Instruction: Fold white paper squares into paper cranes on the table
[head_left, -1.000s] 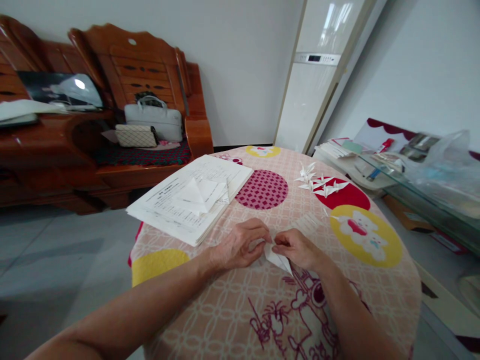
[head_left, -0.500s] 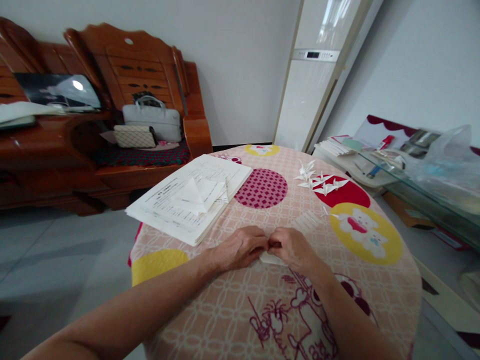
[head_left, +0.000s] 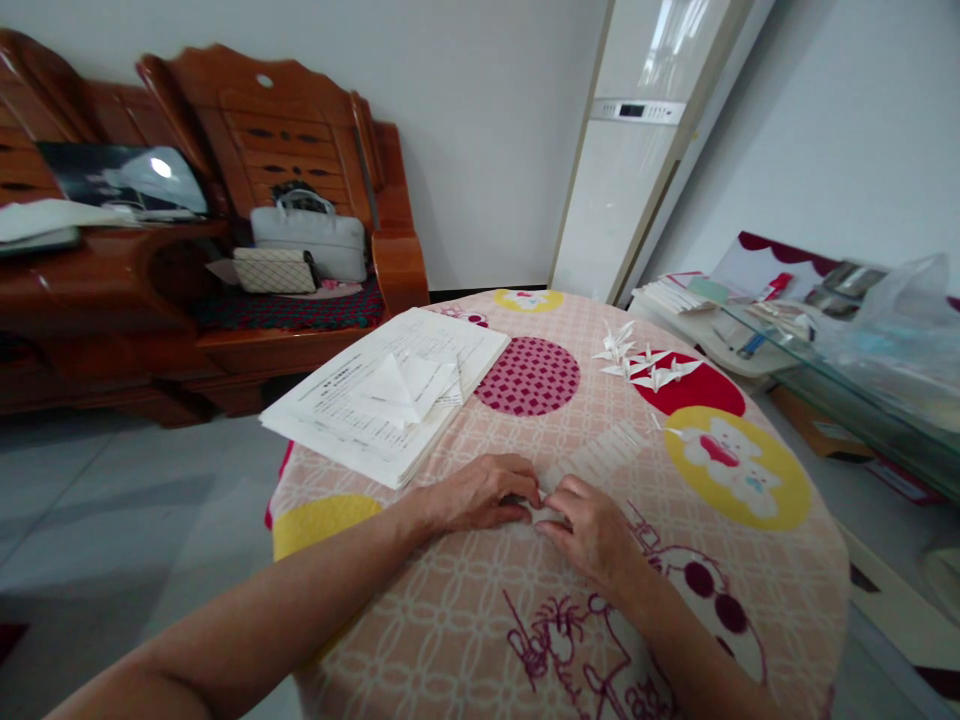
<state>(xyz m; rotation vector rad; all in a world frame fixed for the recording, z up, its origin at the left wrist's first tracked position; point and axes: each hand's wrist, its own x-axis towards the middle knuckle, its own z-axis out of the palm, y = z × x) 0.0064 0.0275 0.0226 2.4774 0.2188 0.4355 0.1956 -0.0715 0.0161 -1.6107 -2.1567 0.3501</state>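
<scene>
My left hand (head_left: pixel 484 493) and my right hand (head_left: pixel 592 527) meet low over the table, fingertips close together. Between them is a small piece of folded white paper (head_left: pixel 541 513), mostly covered by the fingers. Both hands pinch it from opposite sides, the left by its far-left part and the right with thumb and forefinger. Just beyond the right hand lies a strip of printed paper (head_left: pixel 604 455). Further off to the right, several white paper cranes (head_left: pixel 656 372) rest on the tablecloth.
Left on the round table (head_left: pixel 465 610) is a stack of printed sheets (head_left: pixel 330 395), with folded paper pieces (head_left: pixel 397 388) on top. A glass-topped side table (head_left: pixel 840 365) with a plastic bag (head_left: pixel 892 310) stands right. A wooden bench (head_left: pixel 300 130) holds bags.
My right hand has drawn slightly down and turned, its thumb and forefinger now spread wider. Less of the white paper shows below the fingers. The view has shifted slightly.
</scene>
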